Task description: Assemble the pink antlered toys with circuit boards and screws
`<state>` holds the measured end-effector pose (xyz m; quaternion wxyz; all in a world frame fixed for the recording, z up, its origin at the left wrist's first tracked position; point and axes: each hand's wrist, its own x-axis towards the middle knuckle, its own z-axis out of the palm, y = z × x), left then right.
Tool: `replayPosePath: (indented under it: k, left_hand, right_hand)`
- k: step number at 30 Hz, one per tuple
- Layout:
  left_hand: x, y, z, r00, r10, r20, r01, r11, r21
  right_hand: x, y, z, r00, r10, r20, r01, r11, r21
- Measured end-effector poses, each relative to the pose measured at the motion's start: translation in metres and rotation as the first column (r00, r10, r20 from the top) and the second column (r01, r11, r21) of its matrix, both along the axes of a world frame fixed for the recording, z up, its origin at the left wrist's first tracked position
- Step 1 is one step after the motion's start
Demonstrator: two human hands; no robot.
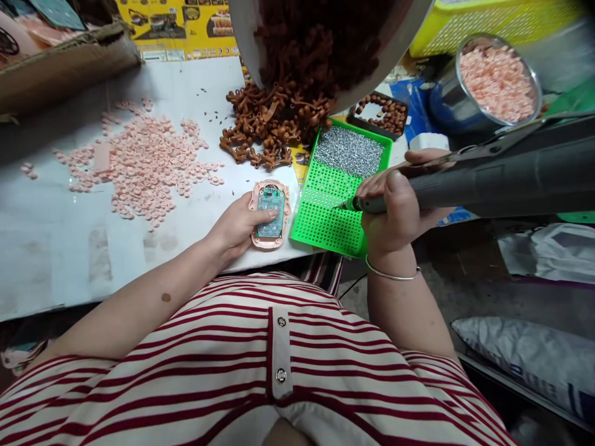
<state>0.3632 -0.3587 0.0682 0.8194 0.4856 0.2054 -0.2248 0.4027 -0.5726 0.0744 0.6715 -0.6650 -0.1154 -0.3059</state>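
Note:
My left hand (pixel 237 226) grips a pink plastic housing (pixel 268 243) with a green circuit board (pixel 271 210) inside, the thumb pressing on the board. In my right hand (pixel 395 207) is a dark grey electric screwdriver (pixel 446 186), its fingers wrapped round the body. The bit points left, over the holed floor of a green plastic tray (pixel 325 214). Many small silver screws (pixel 351 152) lie heaped at the tray's far end. Whether a screw sits on the bit tip is too small to tell.
Small pink plastic parts (pixel 153 161) are spread on the white table at left. Brown bone-shaped parts (pixel 264 130) spill from a tilted white tub (pixel 246 37). A dark tray (pixel 381 114) of brown pieces and a metal pot (pixel 446 102) stand beyond; a cardboard box (pixel 69 65) is upper left.

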Motion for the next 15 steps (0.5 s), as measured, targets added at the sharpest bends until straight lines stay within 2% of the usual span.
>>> replayPosePath:
  k: [3, 10, 13, 15]
  left_hand:
    - [-0.001, 0.001, -0.001, 1.000, -0.007, -0.001, 0.007, 1.000, 0.001]
    - [0.000, -0.001, -0.001, 1.000, 0.004, 0.010, -0.004, 1.000, -0.005]
    - [-0.002, 0.000, 0.001, 1.000, 0.011, 0.006, -0.011, 1.000, -0.013]
    - [-0.008, 0.003, 0.003, 1.000, -0.019, -0.019, 0.019, 1.000, -0.020]
  right_hand:
    - [0.004, 0.002, -0.001, 0.989, -0.011, 0.145, 0.000, 0.997, 0.072]
    - [0.002, 0.002, -0.001, 0.992, 0.073, 0.104, -0.075, 0.997, 0.023]
    - [-0.001, 0.005, 0.005, 0.992, 0.045, 0.117, -0.056, 0.995, 0.086]
    - [-0.005, 0.010, 0.016, 0.990, 0.001, 0.142, -0.022, 0.989, 0.144]
